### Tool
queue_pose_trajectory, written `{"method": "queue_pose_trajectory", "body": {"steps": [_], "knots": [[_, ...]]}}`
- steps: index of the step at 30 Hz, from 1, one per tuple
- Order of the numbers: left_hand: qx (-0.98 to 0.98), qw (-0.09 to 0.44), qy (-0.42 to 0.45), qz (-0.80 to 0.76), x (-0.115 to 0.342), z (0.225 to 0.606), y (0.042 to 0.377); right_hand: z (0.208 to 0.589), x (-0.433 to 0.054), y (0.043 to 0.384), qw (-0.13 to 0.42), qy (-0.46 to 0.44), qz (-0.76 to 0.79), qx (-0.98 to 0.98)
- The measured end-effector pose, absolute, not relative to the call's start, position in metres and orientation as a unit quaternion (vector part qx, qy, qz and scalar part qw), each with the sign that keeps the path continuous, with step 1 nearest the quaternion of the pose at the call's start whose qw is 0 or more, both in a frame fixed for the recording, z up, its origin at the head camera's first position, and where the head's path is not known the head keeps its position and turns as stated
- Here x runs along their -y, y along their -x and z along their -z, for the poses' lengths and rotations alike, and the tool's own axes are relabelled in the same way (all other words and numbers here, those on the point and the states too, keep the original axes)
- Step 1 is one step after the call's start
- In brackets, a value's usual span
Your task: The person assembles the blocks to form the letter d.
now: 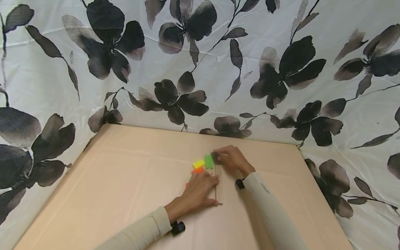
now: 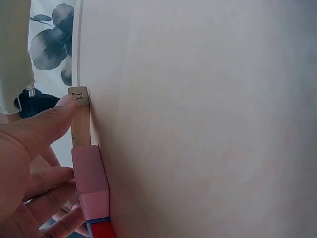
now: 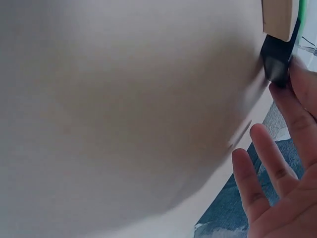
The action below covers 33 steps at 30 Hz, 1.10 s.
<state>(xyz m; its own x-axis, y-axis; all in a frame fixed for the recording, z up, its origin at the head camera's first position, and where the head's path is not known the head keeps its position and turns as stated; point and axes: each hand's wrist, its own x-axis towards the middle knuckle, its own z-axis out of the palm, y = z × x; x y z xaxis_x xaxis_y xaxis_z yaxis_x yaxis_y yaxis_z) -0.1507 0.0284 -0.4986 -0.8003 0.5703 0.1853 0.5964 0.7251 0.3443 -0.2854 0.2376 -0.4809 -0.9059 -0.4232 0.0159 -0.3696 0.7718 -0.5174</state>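
My right hand [image 1: 232, 159] pinches a small black block [image 3: 277, 59] between thumb and index finger, its other fingers spread apart. In the right wrist view, the black block meets the end of a wooden piece [image 3: 278, 19]. My left hand [image 1: 200, 191] lies along a thin wooden strip [image 2: 81, 126] with dark marks at its end, the thumb touching it near that end. Its other fingers reach beside a pink block [image 2: 91, 178], with a red block [image 2: 103, 229] beyond. Beside the hands lie a green block [image 1: 208, 161], a yellow block [image 1: 198, 164] and an orange block [image 1: 197, 170].
The pale board [image 1: 131, 173] forms the work surface, with its far edge against a white cloth [image 1: 225, 80] printed with dark flowers. More coloured pieces are partly hidden behind my left hand. A dark wrist strap [image 1: 178, 228] sits by the left sleeve.
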Motion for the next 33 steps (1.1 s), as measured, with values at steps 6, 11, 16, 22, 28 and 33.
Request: {"method": "queue_pose_trajectory", "body": {"steps": [6,11,16,22,28,33], "knots": [[0.93,0.035,0.312,0.193,-0.03,0.495,0.152,0.48,-0.241,0.282,0.049,0.165,0.267,-0.948],[0.929,0.037,0.312,0.198,-0.031,0.495,0.151,0.48,-0.243,0.278,0.055,0.132,0.289,-0.947],[0.927,0.04,0.315,0.199,-0.032,0.496,0.151,0.481,-0.246,0.275,0.049,0.124,0.291,-0.948],[0.93,0.033,0.312,0.192,-0.033,0.495,0.152,0.484,-0.246,0.275,0.04,0.134,0.296,-0.945],[0.932,0.027,0.31,0.184,-0.034,0.494,0.153,0.487,-0.246,0.277,0.036,0.133,0.296,-0.945],[0.933,0.026,0.31,0.181,-0.035,0.494,0.154,0.487,-0.246,0.277,0.036,0.135,0.297,-0.945]]}}
